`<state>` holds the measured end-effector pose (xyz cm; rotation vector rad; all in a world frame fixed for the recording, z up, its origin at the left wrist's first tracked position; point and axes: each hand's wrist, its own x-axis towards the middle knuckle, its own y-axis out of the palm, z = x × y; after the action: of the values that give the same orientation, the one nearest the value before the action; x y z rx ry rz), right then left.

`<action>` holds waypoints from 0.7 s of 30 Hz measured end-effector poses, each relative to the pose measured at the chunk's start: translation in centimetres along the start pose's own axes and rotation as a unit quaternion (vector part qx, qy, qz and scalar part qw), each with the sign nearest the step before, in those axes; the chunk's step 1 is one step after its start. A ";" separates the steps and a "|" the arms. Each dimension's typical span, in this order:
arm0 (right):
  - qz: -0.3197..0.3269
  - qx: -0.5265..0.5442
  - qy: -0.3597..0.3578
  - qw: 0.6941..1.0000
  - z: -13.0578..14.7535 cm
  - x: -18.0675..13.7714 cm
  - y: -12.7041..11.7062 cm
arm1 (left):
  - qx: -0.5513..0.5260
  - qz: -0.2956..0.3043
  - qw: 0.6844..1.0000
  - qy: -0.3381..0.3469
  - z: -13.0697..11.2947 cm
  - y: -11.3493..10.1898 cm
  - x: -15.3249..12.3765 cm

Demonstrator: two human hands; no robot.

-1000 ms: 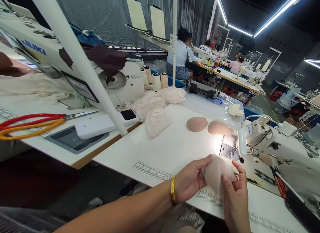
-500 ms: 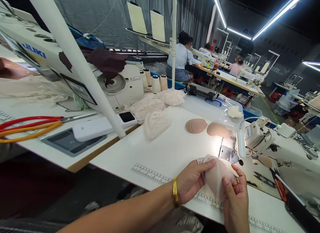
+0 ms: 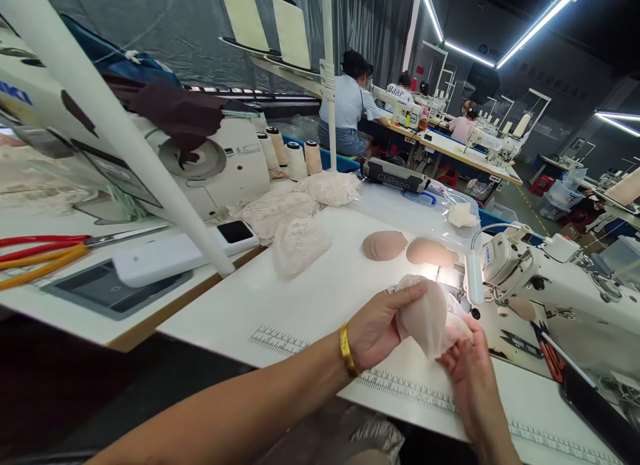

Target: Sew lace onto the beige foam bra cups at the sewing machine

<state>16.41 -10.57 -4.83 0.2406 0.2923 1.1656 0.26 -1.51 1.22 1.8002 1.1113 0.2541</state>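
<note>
Above the white table's front edge, a pale, sheer-covered bra cup is held between both hands. My left hand, with a gold bangle at the wrist, grips its left side, thumb on top. My right hand pinches the loose sheer edge on the right; the fingertips are partly hidden by the fabric. Just behind the cup stands the sewing machine, its lamp lighting the needle area. Beige pads lie beyond my hands, with another beige pad beside them.
Lace cups are piled at the table's back left. Black thread snips, orange-handled scissors and a dark phone-like object lie at right. A white stand pole crosses the left side. A co-worker sits farther back.
The cup has been lifted and turned. My right hand has shifted from its face to the sheer edge, drawing it out to the right. The camera view has shifted slightly.
</note>
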 end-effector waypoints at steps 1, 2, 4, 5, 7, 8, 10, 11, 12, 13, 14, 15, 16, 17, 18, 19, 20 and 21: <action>0.036 -0.017 0.006 0.999 -0.2 -0.3 0.3 | 0.003 0.007 1.000 0.000 -0.1 0.1 0.2; 0.056 -0.033 0.005 0.998 -0.4 -0.6 0.5 | 0.010 0.014 1.000 0.002 -0.2 0.2 0.3; 0.065 -0.058 -0.015 0.996 -0.7 -1.1 0.7 | 0.041 0.032 0.999 0.014 -0.3 0.2 0.2; 0.075 -0.074 -0.027 0.994 -0.6 -1.2 0.5 | 0.068 0.050 0.996 0.020 -0.6 0.1 0.1; 0.114 -0.137 -0.062 0.982 0.1 -1.0 -0.6 | 0.165 0.126 0.978 0.010 -1.3 -0.1 -0.3; 0.142 -0.190 -0.096 0.967 0.8 -0.6 -1.3 | 0.235 0.188 0.954 0.000 -1.8 -0.2 -0.5; 0.204 -0.325 -0.210 0.899 2.3 0.7 -2.9 | 0.401 0.338 0.851 0.021 -2.6 -0.3 -0.4; 0.233 -0.398 -0.280 0.842 3.0 1.6 -3.6 | 0.484 0.404 0.774 0.061 -2.9 -0.3 0.0; 0.254 -0.464 -0.345 0.775 3.7 2.6 -4.1 | 0.559 0.452 0.686 0.115 -3.0 -0.3 0.6; 0.265 -0.527 -0.394 0.705 4.2 3.7 -4.5 | 0.620 0.478 0.598 0.173 -3.0 -0.3 1.4; 0.269 -0.579 -0.427 0.640 4.5 4.8 -4.7 | 0.665 0.489 0.519 0.221 -2.9 -0.3 2.4; 0.263 -0.621 -0.447 0.588 4.6 5.8 -4.8 | 0.698 0.491 0.455 0.255 -2.6 -0.3 3.5; 0.250 -0.655 -0.455 0.550 4.5 6.7 -4.9 | 0.719 0.488 0.411 0.275 -2.3 -0.3 4.6; 0.235 -0.677 -0.455 0.528 4.3 7.4 -4.9 | 0.732 0.485 0.385 0.284 -2.0 -0.3 5.7; 0.218 -0.690 -0.452 0.521 4.0 7.8 -5.0 | 0.740 0.481 0.373 0.286 -1.8 -0.4 6.6; 0.202 -0.695 -0.449 0.524 3.8 8.1 -5.1 | 0.746 0.478 0.367 0.282 -1.6 -0.5 7.4; 0.193 -0.692 -0.445 0.535 3.6 8.1 -5.2 | 0.752 0.474 0.364 0.277 -1.5 -0.6 8.0; 0.194 -0.683 -0.443 0.547 3.5 8.0 -5.4 | 0.757 0.470 0.362 0.273 -1.4 -0.6 8.3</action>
<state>25.19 -5.27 -4.17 -0.5569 -1.6660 1.2245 3.70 5.88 -0.94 4.2774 0.1505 0.6357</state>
